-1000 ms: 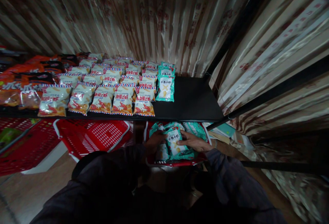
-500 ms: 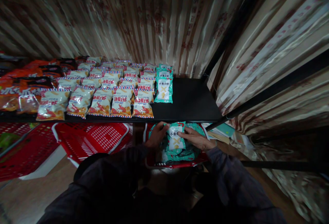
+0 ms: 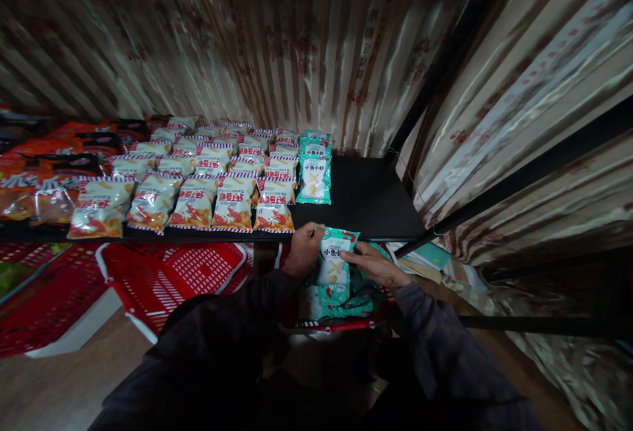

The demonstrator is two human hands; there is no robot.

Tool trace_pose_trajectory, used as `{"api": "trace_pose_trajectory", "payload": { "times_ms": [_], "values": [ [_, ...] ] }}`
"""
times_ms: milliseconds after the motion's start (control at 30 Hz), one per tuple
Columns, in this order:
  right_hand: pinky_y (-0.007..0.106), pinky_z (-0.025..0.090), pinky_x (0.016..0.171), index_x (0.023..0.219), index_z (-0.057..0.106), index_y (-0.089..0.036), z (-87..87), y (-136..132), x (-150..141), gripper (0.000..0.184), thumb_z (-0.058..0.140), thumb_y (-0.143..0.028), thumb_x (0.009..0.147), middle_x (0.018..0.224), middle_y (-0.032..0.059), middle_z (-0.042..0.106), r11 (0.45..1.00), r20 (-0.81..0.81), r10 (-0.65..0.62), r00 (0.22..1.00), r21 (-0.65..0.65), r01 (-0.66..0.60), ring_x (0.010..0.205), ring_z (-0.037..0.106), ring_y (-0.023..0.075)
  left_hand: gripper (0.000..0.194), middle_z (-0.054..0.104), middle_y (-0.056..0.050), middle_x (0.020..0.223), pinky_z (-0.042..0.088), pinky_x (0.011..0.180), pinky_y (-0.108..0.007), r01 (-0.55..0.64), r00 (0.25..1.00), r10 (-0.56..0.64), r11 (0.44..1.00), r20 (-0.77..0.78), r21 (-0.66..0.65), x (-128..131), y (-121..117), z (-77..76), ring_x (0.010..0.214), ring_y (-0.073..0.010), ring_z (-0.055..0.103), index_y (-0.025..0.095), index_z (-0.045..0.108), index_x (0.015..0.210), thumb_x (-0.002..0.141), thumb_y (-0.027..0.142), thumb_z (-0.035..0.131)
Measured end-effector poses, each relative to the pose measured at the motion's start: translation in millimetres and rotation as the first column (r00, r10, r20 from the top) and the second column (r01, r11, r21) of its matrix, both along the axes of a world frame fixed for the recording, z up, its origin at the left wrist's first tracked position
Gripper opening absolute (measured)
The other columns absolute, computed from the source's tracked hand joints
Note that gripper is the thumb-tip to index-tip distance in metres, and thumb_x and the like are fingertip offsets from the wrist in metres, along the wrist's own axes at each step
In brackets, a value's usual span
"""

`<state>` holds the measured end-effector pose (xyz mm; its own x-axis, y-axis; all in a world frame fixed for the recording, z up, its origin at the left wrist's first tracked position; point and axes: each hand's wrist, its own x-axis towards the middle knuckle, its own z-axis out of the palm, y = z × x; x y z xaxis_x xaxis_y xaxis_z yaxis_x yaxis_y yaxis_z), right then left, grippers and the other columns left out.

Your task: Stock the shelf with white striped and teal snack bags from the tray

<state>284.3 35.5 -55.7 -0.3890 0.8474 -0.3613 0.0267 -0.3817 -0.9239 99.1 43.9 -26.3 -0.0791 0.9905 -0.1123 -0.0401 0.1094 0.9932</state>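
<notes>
"What do you have in hand right now?"

"You have a glossy teal-and-white plastic snack packet [image 3: 334,266], gripped from both sides. Your left hand [image 3: 305,248] pinches its upper left corner; your right hand [image 3: 378,265] holds its right side, one digit lying across the printed front."

"And where is it exactly?"

"It's above a red plastic basket [image 3: 352,326], near the front edge of a flat black shelf [image 3: 373,197], its face turned up toward you. Whether its lower end touches the loose teal plastic packets [image 3: 341,311] inside the basket, I can't tell."

"What's on the shelf?"

"You have one file of matching teal-and-white packets [image 3: 314,179], front to back. Just left of it are rows of pale plastic packets with red lettering [image 3: 192,201]; farther left, orange-and-black plastic packets [image 3: 62,174]."
</notes>
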Motion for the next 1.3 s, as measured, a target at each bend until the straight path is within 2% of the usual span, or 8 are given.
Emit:
{"api": "trace_pose_trajectory", "payload": {
  "times_ms": [100,233,367,500,633,833,1100,1300],
  "values": [
    [0.031,0.051,0.078,0.093,0.071,-0.019,4.3,2,1,0.049,0.085,-0.053,0.061,0.085,0.0016,0.071,1.000,0.013,-0.013,1.000,0.004,0.013,0.081,0.063,0.0175,0.024,0.051,0.003,0.060,0.034,0.054,-0.022,0.012,0.999,-0.010,0.998,-0.037,0.055,-1,1,2.6,0.060,-0.0120,0.044,0.019,0.056,0.065,0.078,0.040,0.058],
    [0.026,0.049,0.068,0.082,0.071,-0.020,11.5,8,-1,0.049,0.082,-0.061,0.060,0.080,0.0006,0.069,0.994,-0.033,-0.106,0.994,0.007,0.106,0.074,0.061,0.0141,0.024,0.052,0.003,0.063,0.036,0.056,-0.022,0.001,0.997,0.007,0.995,-0.079,0.100,-2,3,-0.7,0.062,-0.0126,0.047,0.019,0.057,0.069,0.081,0.041,0.057],
    [0.024,0.050,0.069,0.081,0.072,-0.022,16.4,14,-5,0.045,0.081,-0.062,0.061,0.081,0.0001,0.070,0.978,-0.128,-0.198,0.972,0.040,0.205,0.077,0.063,0.0146,0.025,0.054,0.002,0.064,0.037,0.056,-0.022,-0.024,0.993,0.035,0.995,-0.110,0.092,-1,6,-6.6,0.064,-0.0132,0.049,0.019,0.058,0.070,0.081,0.041,0.059],
    [0.024,0.050,0.066,0.076,0.072,-0.021,17.0,16,-9,0.042,0.082,-0.060,0.061,0.077,0.0001,0.070,0.955,-0.115,-0.282,0.953,0.067,0.290,0.075,0.063,0.0143,0.025,0.055,0.002,0.065,0.040,0.058,-0.022,-0.031,0.998,0.034,0.997,-0.045,0.068,0,8,-6.5,0.065,-0.0136,0.051,0.020,0.058,0.071,0.080,0.044,0.061],
    [0.026,0.051,0.064,0.077,0.073,-0.021,19.4,19,-11,0.046,0.083,-0.061,0.057,0.075,0.0003,0.070,0.924,-0.112,-0.368,0.923,0.070,0.376,0.071,0.063,0.0146,0.029,0.058,0.002,0.069,0.042,0.061,-0.023,0.035,0.997,-0.040,0.997,0.069,0.066,0,5,0.5,0.068,-0.0137,0.053,0.020,0.056,0.073,0.079,0.048,0.061],
    [0.025,0.046,0.058,0.072,0.071,-0.019,25.7,28,-4,0.045,0.083,-0.060,0.057,0.069,-0.0003,0.068,0.895,-0.115,-0.423,0.899,0.104,0.434,0.063,0.060,0.0130,0.030,0.062,0.001,0.074,0.044,0.066,-0.024,0.129,0.991,-0.129,0.992,0.044,-0.012,-4,-6,7.2,0.076,-0.0152,0.056,0.018,0.063,0.080,0.078,0.048,0.063],
    [0.025,0.044,0.052,0.069,0.068,-0.020,29.0,38,3,0.049,0.084,-0.062,0.050,0.061,-0.0014,0.065,0.825,-0.080,-0.545,0.834,0.127,0.551,0.055,0.056,0.0129,0.049,0.073,-0.006,0.090,0.050,0.077,-0.031,0.365,0.910,-0.331,0.925,0.249,-0.102,-2,-22,9.3,0.091,-0.0241,0.066,0.016,0.070,0.093,0.069,0.058,0.073],
    [0.026,0.044,0.052,0.071,0.068,-0.019,26.4,40,3,0.050,0.082,-0.063,0.052,0.060,-0.0013,0.065,0.814,-0.062,-0.560,0.826,0.148,0.562,0.055,0.058,0.0138,0.051,0.074,-0.007,0.087,0.053,0.075,-0.032,0.336,0.903,-0.275,0.931,0.331,-0.142,3,-24,1.1,0.090,-0.0251,0.068,0.016,0.067,0.093,0.063,0.055,0.079]
  ]
}}
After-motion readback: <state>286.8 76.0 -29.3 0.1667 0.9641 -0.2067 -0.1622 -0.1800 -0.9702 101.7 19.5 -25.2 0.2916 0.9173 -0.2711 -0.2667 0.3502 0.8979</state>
